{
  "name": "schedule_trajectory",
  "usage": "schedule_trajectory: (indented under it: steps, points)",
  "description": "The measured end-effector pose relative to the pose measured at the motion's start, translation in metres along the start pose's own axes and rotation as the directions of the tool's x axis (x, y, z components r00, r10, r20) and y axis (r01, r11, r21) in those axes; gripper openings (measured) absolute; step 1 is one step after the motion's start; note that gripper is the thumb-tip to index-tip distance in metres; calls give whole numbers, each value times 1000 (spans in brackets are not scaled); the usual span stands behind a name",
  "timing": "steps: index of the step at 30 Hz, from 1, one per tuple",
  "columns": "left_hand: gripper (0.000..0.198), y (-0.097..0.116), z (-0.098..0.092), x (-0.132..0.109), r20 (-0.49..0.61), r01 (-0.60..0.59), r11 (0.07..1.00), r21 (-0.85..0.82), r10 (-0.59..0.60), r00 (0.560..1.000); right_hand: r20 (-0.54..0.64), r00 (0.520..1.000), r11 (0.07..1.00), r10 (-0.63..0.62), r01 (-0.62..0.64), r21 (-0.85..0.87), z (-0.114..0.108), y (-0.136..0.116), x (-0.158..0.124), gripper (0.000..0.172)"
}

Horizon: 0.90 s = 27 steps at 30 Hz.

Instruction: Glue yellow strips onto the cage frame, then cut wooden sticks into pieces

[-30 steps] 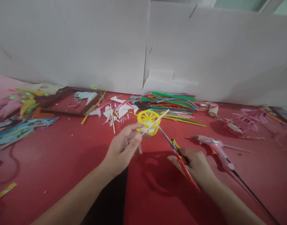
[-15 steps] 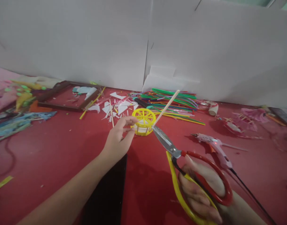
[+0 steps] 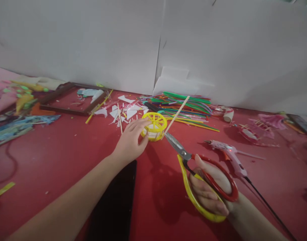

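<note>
My left hand (image 3: 130, 142) reaches forward and grips the near side of a small yellow wheel-shaped frame (image 3: 155, 124) that stands on the red tabletop (image 3: 68, 157), index finger on its top rim and thumb lower down. My right hand (image 3: 210, 192) is closed through the red and yellow handles of a pair of scissors (image 3: 183, 154). The blades point up and left toward the wheel. A thin wooden stick (image 3: 177, 113) rises slanting to the right from the blade tips, seemingly caught between them.
A pink glue gun (image 3: 230, 154) with a black cord lies right of the scissors. Coloured straws (image 3: 188, 105), white scraps (image 3: 127, 112), a brown frame (image 3: 68, 100) and a tape roll (image 3: 228, 116) line the white board wall. A dark flat object (image 3: 113, 204) lies under my left forearm.
My left hand let go of the stick and moved forward onto the yellow wheel. My right hand turned the scissors handles toward me, and the stick now stands at the blade tips.
</note>
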<state>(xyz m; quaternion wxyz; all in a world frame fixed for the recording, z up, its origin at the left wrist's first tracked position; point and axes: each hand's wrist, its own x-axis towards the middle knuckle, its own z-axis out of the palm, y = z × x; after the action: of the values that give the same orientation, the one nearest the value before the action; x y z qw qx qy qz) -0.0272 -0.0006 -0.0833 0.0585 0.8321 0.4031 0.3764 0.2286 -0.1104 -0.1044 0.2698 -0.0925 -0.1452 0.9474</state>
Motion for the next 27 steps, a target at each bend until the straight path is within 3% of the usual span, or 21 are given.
schedule_trajectory:
  steps: [21, 27]
  points:
    - [34, 3, 6, -1, 11, -22, 1000, 2, 21, 1000, -7, 999, 999, 36, -36, 11, 2, 2, -4, 85]
    - [32, 4, 6, -2, 4, -20, 1000, 5, 20, 1000, -108, 991, 996, 73, -79, -51, 0, 1, -6, 88]
